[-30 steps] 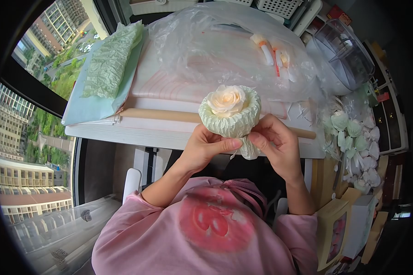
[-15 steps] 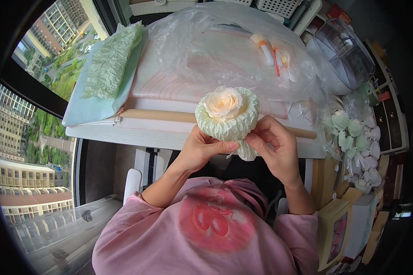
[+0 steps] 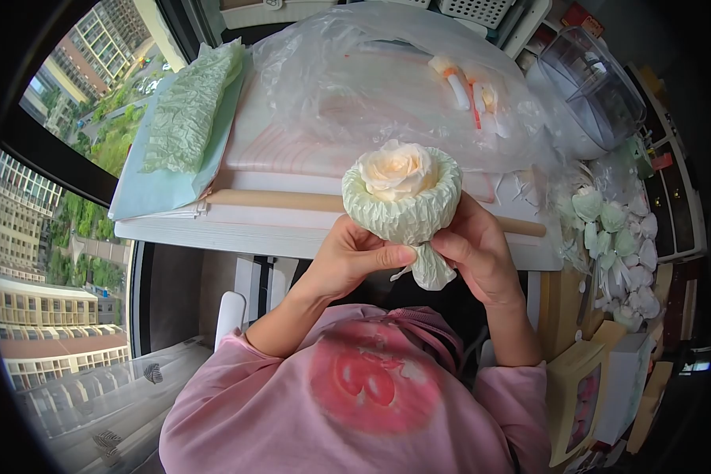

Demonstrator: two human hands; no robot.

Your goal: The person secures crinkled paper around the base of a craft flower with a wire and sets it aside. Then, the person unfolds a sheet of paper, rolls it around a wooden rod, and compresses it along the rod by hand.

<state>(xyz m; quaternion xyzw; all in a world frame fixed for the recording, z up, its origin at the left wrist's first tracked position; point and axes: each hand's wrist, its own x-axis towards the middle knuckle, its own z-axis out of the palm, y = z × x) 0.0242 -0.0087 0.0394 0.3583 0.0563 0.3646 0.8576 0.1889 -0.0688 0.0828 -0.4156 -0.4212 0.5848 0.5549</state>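
Note:
A cream rose [image 3: 397,171] sits in a collar of pale green crinkled paper [image 3: 403,217], gathered at the bottom into a short flared tail. Both hands hold this wrapped rose upright above the table's near edge. My left hand [image 3: 355,251] is closed on its lower left side, the thumb lying by the gathered neck. On the other side, my right hand [image 3: 478,251] grips the neck with its thumb in front; its other fingers are mostly hidden behind the paper.
A brown stick [image 3: 276,199] lies along the table's front. Folded green crinkled paper [image 3: 193,110] rests on blue sheets at the left. Clear plastic [image 3: 316,71] covers much of the table, with white-and-orange items [image 3: 460,88] on it. Wrapped green-and-white bundles [image 3: 620,245] stand at the right.
The wrapped rose has come slightly closer and to the right, and its tail shows more fully. My right hand has shifted its fingers up behind the paper collar.

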